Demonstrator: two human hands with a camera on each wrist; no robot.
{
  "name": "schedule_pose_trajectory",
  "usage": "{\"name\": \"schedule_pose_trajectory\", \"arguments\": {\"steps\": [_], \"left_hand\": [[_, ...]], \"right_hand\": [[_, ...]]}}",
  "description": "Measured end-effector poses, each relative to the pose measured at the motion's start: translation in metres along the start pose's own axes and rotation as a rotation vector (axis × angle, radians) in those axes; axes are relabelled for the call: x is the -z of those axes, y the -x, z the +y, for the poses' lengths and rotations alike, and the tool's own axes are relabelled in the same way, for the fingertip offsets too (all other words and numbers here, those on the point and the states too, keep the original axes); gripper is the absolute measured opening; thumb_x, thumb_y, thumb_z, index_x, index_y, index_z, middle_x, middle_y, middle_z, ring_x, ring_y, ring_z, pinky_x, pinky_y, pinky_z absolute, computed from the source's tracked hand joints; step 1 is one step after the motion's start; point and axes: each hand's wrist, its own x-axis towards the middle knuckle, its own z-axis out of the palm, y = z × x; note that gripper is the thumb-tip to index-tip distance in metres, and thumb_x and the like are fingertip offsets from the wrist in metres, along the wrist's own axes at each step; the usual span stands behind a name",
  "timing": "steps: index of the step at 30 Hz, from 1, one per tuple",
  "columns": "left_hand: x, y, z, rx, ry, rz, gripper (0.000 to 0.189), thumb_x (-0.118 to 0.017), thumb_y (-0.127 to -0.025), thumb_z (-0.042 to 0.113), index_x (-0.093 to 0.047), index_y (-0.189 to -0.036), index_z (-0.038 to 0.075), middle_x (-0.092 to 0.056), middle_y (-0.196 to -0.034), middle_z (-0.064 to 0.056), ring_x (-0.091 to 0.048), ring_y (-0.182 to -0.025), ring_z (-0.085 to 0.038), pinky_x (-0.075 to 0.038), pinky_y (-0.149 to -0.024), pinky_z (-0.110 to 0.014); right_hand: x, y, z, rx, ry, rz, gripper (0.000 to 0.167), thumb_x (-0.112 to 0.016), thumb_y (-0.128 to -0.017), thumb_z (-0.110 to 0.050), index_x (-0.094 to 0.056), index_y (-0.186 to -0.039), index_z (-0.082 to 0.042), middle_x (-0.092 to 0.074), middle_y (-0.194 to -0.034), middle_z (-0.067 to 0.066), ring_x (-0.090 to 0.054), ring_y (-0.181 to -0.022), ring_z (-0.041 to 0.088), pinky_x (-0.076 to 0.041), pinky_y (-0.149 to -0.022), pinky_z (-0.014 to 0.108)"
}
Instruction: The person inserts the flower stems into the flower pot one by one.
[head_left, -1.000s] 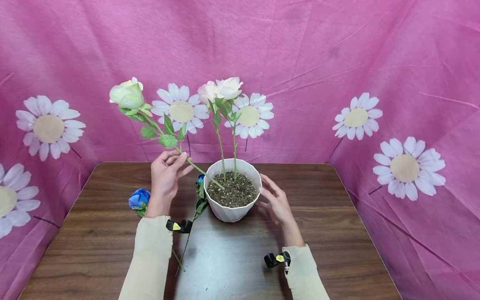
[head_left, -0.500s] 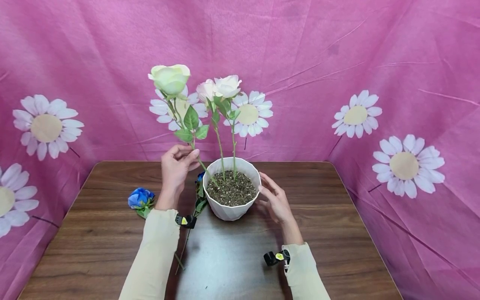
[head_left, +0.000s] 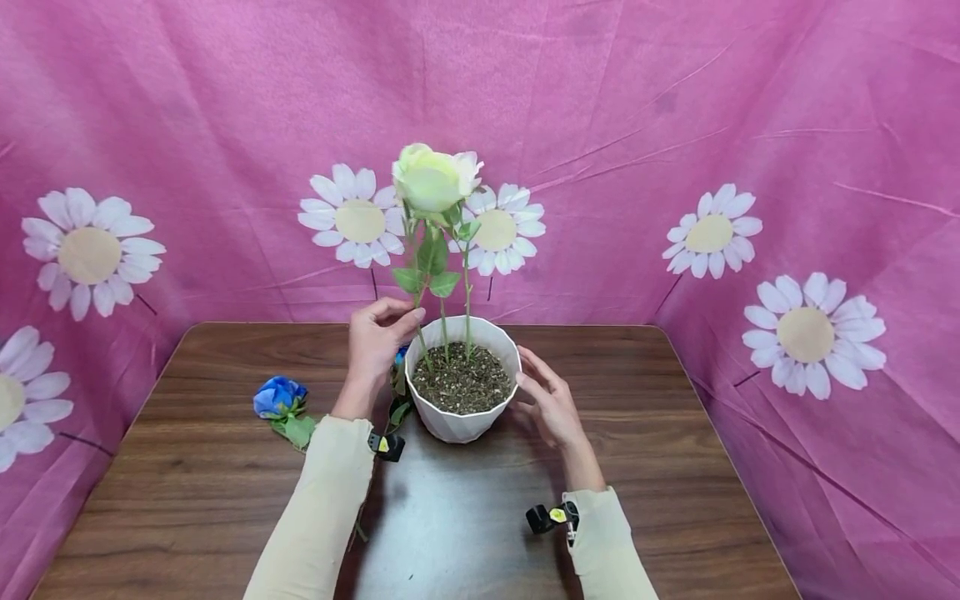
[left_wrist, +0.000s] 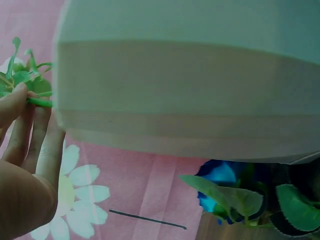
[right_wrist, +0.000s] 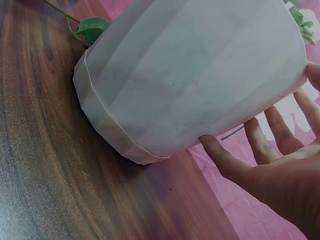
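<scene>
Between thumb and fingers my left hand (head_left: 380,342) pinches the stem of a pale green-white rose (head_left: 431,179), held nearly upright over the left side of a white faceted flowerpot (head_left: 459,425). The stem's lower end meets the dark soil (head_left: 465,387) near the pot's left wall. Two paler roses stand in the soil behind it, their blooms mostly hidden by the held one. My right hand (head_left: 553,400) rests its fingertips against the pot's right side, fingers fairly straight in the right wrist view, where the pot wall (right_wrist: 190,75) fills the middle.
A blue rose (head_left: 280,397) lies on the wooden table (head_left: 637,467) left of my left forearm. Another blue flower (left_wrist: 220,172) with green leaves lies close beside the pot's left side. Pink cloth (head_left: 600,100) printed with white daisies hangs behind and at both sides.
My left hand has moved right, swinging the green-white rose from a leftward tilt to nearly upright in front of the other roses. My right hand has stayed at the pot.
</scene>
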Motion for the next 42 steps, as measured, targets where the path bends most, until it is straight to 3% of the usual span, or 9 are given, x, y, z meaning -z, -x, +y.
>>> {"name": "schedule_pose_trajectory", "arguments": {"steps": [5, 11, 14, 20, 22, 29, 33, 40, 42], "left_hand": [[-0.005, 0.001, -0.005, -0.018, -0.083, -0.038, 0.021, -0.078, -0.086, -0.004, -0.069, -0.1, -0.016, -0.074, -0.087, -0.01, -0.068, -0.07, -0.005, -0.061, -0.067, -0.026], [-0.003, 0.0, -0.013, -0.076, -0.214, -0.055, 0.019, -0.079, -0.087, 0.0, -0.072, -0.1, -0.013, -0.073, -0.089, -0.018, -0.064, -0.066, -0.001, -0.059, -0.064, -0.021], [-0.002, 0.0, -0.018, -0.135, -0.308, -0.058, 0.017, -0.079, -0.087, 0.002, -0.073, -0.097, -0.01, -0.074, -0.087, -0.02, -0.063, -0.065, -0.001, -0.058, -0.063, -0.018], [-0.003, 0.0, -0.024, -0.283, -0.506, -0.061, 0.012, -0.081, -0.086, 0.005, -0.076, -0.091, -0.004, -0.075, -0.083, -0.016, -0.068, -0.07, -0.02, -0.052, -0.066, -0.016], [-0.003, 0.0, -0.025, -0.293, -0.516, -0.062, 0.011, -0.081, -0.086, 0.005, -0.076, -0.09, -0.004, -0.074, -0.082, -0.015, -0.068, -0.07, -0.023, -0.051, -0.066, -0.016], [0.0, 0.009, -0.03, -0.311, -0.479, -0.047, 0.01, -0.082, -0.085, 0.005, -0.076, -0.087, -0.003, -0.074, -0.078, -0.014, -0.064, -0.065, -0.016, -0.05, -0.06, -0.015], [0.0, 0.01, -0.031, -0.383, -0.532, -0.05, 0.009, -0.083, -0.084, 0.004, -0.076, -0.085, -0.002, -0.074, -0.077, -0.013, -0.066, -0.064, -0.02, -0.052, -0.059, -0.019], [-0.004, 0.009, -0.032, -0.525, -0.699, -0.06, 0.008, -0.083, -0.083, 0.007, -0.076, -0.083, 0.003, -0.074, -0.074, -0.008, -0.065, -0.061, -0.023, -0.052, -0.061, -0.041], [-0.004, 0.007, -0.033, -0.537, -0.708, -0.056, 0.009, -0.083, -0.083, 0.007, -0.076, -0.084, 0.002, -0.074, -0.075, -0.009, -0.067, -0.062, -0.024, -0.053, -0.063, -0.043]], "right_hand": [[0.001, 0.0, 0.001, 0.003, 0.002, 0.003, 0.054, -0.053, -0.101, -0.001, -0.038, -0.153, 0.001, -0.043, -0.149, 0.024, -0.053, -0.12, 0.031, -0.054, -0.087, 0.055], [0.001, 0.0, 0.001, 0.005, 0.005, -0.001, 0.055, -0.054, -0.101, -0.002, -0.039, -0.153, 0.0, -0.043, -0.149, 0.024, -0.055, -0.117, 0.027, -0.055, -0.085, 0.053], [0.001, 0.0, 0.001, 0.011, 0.009, -0.004, 0.055, -0.054, -0.101, -0.002, -0.038, -0.153, 0.001, -0.042, -0.149, 0.025, -0.055, -0.116, 0.026, -0.056, -0.085, 0.052], [0.003, 0.0, 0.0, 0.005, 0.008, -0.006, 0.055, -0.054, -0.101, -0.002, -0.038, -0.153, 0.001, -0.042, -0.149, 0.024, -0.055, -0.117, 0.027, -0.054, -0.088, 0.055], [0.003, 0.0, 0.0, 0.003, 0.006, -0.006, 0.055, -0.054, -0.101, -0.002, -0.038, -0.154, 0.0, -0.042, -0.15, 0.024, -0.054, -0.118, 0.028, -0.053, -0.09, 0.057], [0.002, -0.001, 0.003, 0.0, -0.003, -0.02, 0.055, -0.053, -0.101, -0.001, -0.037, -0.153, 0.001, -0.04, -0.15, 0.026, -0.054, -0.119, 0.031, -0.053, -0.09, 0.057], [0.0, 0.0, 0.002, -0.002, -0.01, -0.019, 0.055, -0.053, -0.101, -0.001, -0.037, -0.153, 0.002, -0.04, -0.15, 0.026, -0.054, -0.118, 0.032, -0.053, -0.089, 0.058], [0.0, 0.0, -0.001, 0.004, -0.011, -0.013, 0.055, -0.055, -0.1, -0.002, -0.038, -0.153, 0.002, -0.042, -0.148, 0.024, -0.054, -0.118, 0.029, -0.053, -0.09, 0.057], [0.001, 0.0, -0.001, 0.001, -0.011, -0.014, 0.055, -0.055, -0.101, -0.002, -0.038, -0.153, 0.002, -0.042, -0.148, 0.024, -0.055, -0.116, 0.028, -0.054, -0.089, 0.055]]}}
